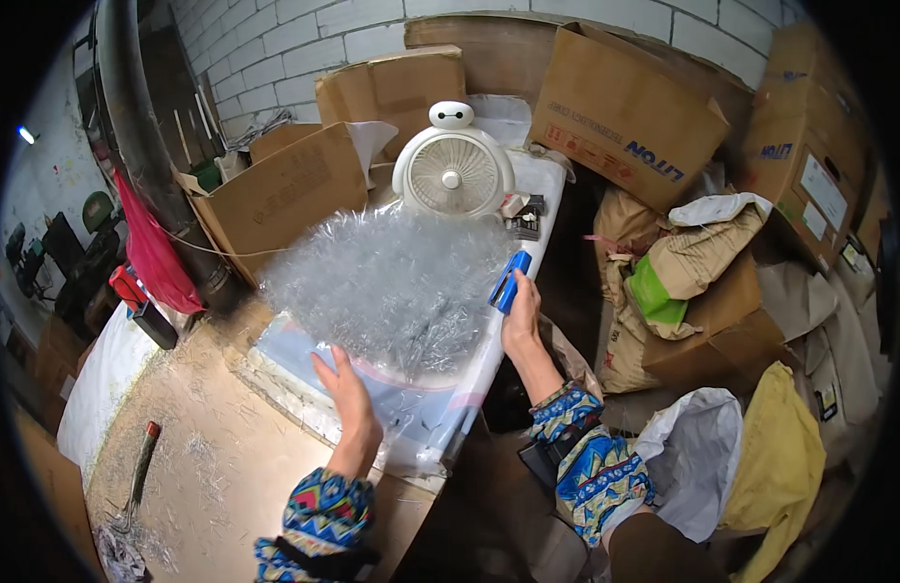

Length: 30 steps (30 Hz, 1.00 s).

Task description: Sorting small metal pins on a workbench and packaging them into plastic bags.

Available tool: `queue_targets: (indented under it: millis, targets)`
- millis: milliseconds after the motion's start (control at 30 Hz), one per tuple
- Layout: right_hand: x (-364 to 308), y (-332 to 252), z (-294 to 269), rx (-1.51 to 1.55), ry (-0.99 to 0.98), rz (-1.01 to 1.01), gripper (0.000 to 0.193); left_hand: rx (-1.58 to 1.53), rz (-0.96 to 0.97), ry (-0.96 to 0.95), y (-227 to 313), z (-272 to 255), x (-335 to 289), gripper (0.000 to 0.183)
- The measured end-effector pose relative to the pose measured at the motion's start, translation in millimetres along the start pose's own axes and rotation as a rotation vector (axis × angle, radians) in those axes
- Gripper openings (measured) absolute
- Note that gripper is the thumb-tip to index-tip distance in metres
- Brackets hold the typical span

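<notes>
1. Just on the near side of the white fan [452, 175]: a heap of clear plastic strands [382, 282], resting on a pale blue sheet [401, 403].
2. Probably very light, soft and springy, a little slippery and apt to shed; best scooped broadly from beneath, not pinched at the frayed edge.
3. Left grip [349, 396]: fingers spread apart, nothing held, nearer than the fan and to its left. Touching the strands or just beside: cannot tell.
4. Right grip [521, 317]: clamped around a blue stapler-like tool [508, 282], nearer than the fan and to its right. Likely hard, stiff and easy to carry; best held along the narrow body.
5. Under the fan, a tabletop [547, 180] with a smooth white covering; nearer and to its left, a flat wooden board [236, 437] littered with thin, shiny scraps.
6. Behind and right of the fan, a tilted, stiff-walled cardboard box [605, 107].
</notes>
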State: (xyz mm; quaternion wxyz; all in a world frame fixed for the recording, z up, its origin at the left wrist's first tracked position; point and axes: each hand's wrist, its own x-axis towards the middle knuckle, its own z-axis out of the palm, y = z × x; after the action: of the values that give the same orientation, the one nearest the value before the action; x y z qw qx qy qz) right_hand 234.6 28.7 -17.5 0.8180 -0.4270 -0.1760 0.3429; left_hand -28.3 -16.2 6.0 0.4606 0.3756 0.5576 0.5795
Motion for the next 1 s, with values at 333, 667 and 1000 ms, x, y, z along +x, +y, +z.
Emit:
queue_targets:
  millis: [333,667,1000]
  targets:
    - [-87,-53,11,-0.330,-0.170,-0.258,0.031,0.854,0.476,-0.732,-21,-12,-53,0.074]
    - [-148,-65,5,-0.806,-0.898,-0.607,0.035,1.239,0.606,-0.779,-12,-65,-82,0.070]
    - [-222,-33,30,-1.129,-1.621,-1.283,0.021,1.389,0.250,-0.301,21,-282,-158,0.060]
